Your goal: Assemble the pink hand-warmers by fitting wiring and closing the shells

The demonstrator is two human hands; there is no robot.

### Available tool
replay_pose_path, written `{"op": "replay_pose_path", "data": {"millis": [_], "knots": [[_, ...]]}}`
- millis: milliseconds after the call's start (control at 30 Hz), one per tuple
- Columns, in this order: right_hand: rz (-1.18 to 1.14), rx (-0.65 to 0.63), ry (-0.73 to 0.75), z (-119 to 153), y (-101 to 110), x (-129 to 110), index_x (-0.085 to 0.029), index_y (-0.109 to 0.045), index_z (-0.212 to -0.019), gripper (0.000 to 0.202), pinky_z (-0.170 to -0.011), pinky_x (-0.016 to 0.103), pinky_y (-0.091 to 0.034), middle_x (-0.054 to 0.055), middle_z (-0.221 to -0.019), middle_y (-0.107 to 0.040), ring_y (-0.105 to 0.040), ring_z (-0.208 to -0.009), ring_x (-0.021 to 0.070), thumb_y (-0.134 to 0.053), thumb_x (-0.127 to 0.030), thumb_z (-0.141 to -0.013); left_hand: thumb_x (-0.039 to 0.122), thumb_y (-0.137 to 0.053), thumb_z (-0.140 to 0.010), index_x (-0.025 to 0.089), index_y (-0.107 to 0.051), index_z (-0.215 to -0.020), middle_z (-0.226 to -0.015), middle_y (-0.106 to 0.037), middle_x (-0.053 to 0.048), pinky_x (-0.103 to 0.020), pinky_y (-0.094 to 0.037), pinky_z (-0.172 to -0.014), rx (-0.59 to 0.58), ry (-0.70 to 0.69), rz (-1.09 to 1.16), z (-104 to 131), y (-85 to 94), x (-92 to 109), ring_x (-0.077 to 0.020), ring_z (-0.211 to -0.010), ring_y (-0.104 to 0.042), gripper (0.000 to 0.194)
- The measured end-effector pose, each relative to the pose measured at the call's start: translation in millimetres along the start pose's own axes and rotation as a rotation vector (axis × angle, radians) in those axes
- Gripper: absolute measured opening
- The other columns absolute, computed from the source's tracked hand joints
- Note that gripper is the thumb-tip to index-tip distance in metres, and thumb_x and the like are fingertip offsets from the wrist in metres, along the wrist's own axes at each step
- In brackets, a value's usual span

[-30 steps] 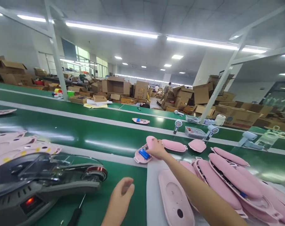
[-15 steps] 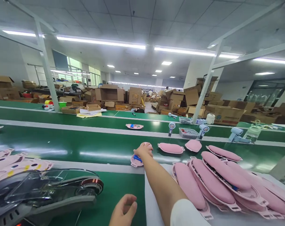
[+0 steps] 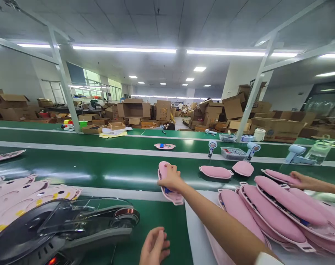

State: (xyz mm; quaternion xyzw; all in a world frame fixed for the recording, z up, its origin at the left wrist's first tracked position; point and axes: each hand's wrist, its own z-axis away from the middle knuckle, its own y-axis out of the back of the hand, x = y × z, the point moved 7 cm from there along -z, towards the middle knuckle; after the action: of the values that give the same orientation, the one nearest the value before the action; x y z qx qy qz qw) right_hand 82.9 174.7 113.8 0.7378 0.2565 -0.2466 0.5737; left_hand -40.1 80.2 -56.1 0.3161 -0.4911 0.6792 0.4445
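Note:
My right hand [image 3: 171,178] reaches out over the green belt, its fingers and thumb closed round an oval pink shell [image 3: 175,198]. The shell is tilted, with a bit of blue and some dark parts showing along its open side; my fingers hide its middle. My left hand [image 3: 155,246] hovers at the bottom over the green surface, fingers loosely curled and apart from the thumb, with nothing in it. To the right, a heap of similar pink shells [image 3: 260,211] lies on a white sheet [image 3: 196,228] under my right forearm.
On the left stand a dark machine with a clear cover [image 3: 81,224] and several pale pink shells [image 3: 53,193]. More pink pieces [image 3: 215,172] lie on the belt. Another person's hand [image 3: 305,181] touches one at right. Beyond are handheld fans [image 3: 212,147] and a clear parts box [image 3: 233,153].
My right hand has raised and tilted the pink shell towards me. My left hand stays low, its fingers closer together. Another person's hand has appeared at right. The view has shifted slightly.

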Motion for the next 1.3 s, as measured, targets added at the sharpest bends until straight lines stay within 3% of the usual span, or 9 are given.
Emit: {"op": "replay_pose_path", "data": {"millis": [100, 233, 367, 567, 733, 867, 967, 1100, 1300], "knots": [[-0.083, -0.172, 0.036, 58, -1, -4, -0.025, -0.045, -0.131, 0.082, -0.100, 0.048, -0.044, 0.010, -0.137, -0.042, -0.046, -0.124, 0.0318, -0.080, -0.022, -0.057, 0.059, -0.071, -0.068, 0.026, -0.068, -0.091, -0.090, -0.071, -0.003, -0.033, -0.049, -0.088, -0.086, 0.069, 0.429, 18, -15.3, 9, -0.0210, -0.094, -0.067, 0.040], [-0.292, -0.323, -0.040, 150, -7, 7, -0.030, -0.039, -0.134, 0.087, -0.112, 0.045, -0.033, 0.006, -0.147, -0.029, -0.032, -0.138, 0.0269, -0.076, -0.020, -0.056, 0.069, -0.071, -0.059, 0.021, -0.074, -0.092, -0.099, -0.073, -0.010, -0.042, -0.045, -0.098, -0.476, 0.202, 0.510, 52, -51.9, 17, -0.0338, -0.111, -0.061, 0.058], [-0.590, -0.283, -0.232, 195, -15, 39, -0.033, -0.032, -0.136, 0.079, -0.105, 0.044, -0.043, 0.007, -0.145, -0.038, -0.042, -0.133, 0.0266, -0.070, -0.026, -0.067, 0.050, -0.079, -0.062, 0.025, -0.058, -0.128, -0.115, -0.070, -0.008, -0.041, -0.043, -0.101, -0.537, 0.212, 0.368, 73, -56.8, 12, -0.0335, -0.115, -0.058, 0.074], [-0.830, -0.042, -0.327, 213, -5, 90, -0.032, -0.029, -0.133, 0.045, -0.090, 0.034, -0.054, 0.010, -0.134, -0.054, -0.056, -0.121, 0.0213, -0.046, -0.041, -0.093, 0.040, -0.073, -0.073, 0.026, -0.043, -0.140, -0.121, -0.068, -0.006, -0.037, -0.041, -0.102, -0.391, 0.199, 0.273, 81, -56.2, 9, -0.0292, -0.117, -0.058, 0.075], [-0.493, 0.029, -0.265, 220, 15, 112, -0.033, -0.042, -0.127, 0.032, -0.075, 0.030, -0.057, 0.008, -0.118, -0.062, -0.063, -0.106, 0.0208, -0.042, -0.039, -0.096, 0.045, -0.075, -0.070, 0.025, -0.047, -0.137, -0.117, -0.070, -0.007, -0.041, -0.045, -0.098, -0.347, 0.271, 0.317, 79, -52.5, 8, -0.0304, -0.112, -0.063, 0.075], [-0.119, 0.045, -0.039, 221, 27, 99, -0.033, -0.055, -0.116, 0.029, -0.083, 0.042, -0.051, 0.008, -0.118, -0.056, -0.058, -0.105, 0.0255, -0.039, -0.025, -0.094, 0.045, -0.067, -0.077, 0.015, -0.067, -0.115, -0.103, -0.075, -0.010, -0.038, -0.051, -0.090, -0.365, 0.401, 0.337, 82, -47.1, -1, -0.0280, -0.101, -0.068, 0.048], [0.079, 0.133, 0.162, 223, 34, 85, -0.029, -0.059, -0.116, 0.036, -0.090, 0.052, -0.044, 0.012, -0.123, -0.047, -0.049, -0.110, 0.0308, -0.045, -0.013, -0.088, 0.047, -0.067, -0.075, 0.010, -0.072, -0.102, -0.091, -0.077, -0.012, -0.033, -0.056, -0.071, -0.381, 0.461, 0.313, 82, -42.9, -11, -0.0266, -0.082, -0.072, 0.047], [0.005, -0.047, 0.297, 222, 29, 82, -0.029, -0.053, -0.125, 0.043, -0.084, 0.044, -0.050, 0.011, -0.119, -0.051, -0.053, -0.104, 0.0260, -0.042, -0.009, -0.089, 0.049, -0.063, -0.075, 0.009, -0.072, -0.101, -0.088, -0.076, -0.012, -0.035, -0.056, -0.070, -0.327, 0.483, 0.261, 80, -36.2, -19, -0.0253, -0.075, -0.071, 0.048], [-0.100, -0.346, 0.201, 217, 26, 93, -0.031, -0.043, -0.136, 0.044, -0.075, 0.036, -0.055, 0.006, -0.103, -0.065, -0.064, -0.090, 0.0206, -0.039, -0.019, -0.094, 0.047, -0.059, -0.081, 0.009, -0.070, -0.106, -0.090, -0.076, -0.012, -0.034, -0.054, -0.074, -0.371, 0.502, 0.195, 85, -44.4, -12, -0.0261, -0.080, -0.071, 0.048]]}}
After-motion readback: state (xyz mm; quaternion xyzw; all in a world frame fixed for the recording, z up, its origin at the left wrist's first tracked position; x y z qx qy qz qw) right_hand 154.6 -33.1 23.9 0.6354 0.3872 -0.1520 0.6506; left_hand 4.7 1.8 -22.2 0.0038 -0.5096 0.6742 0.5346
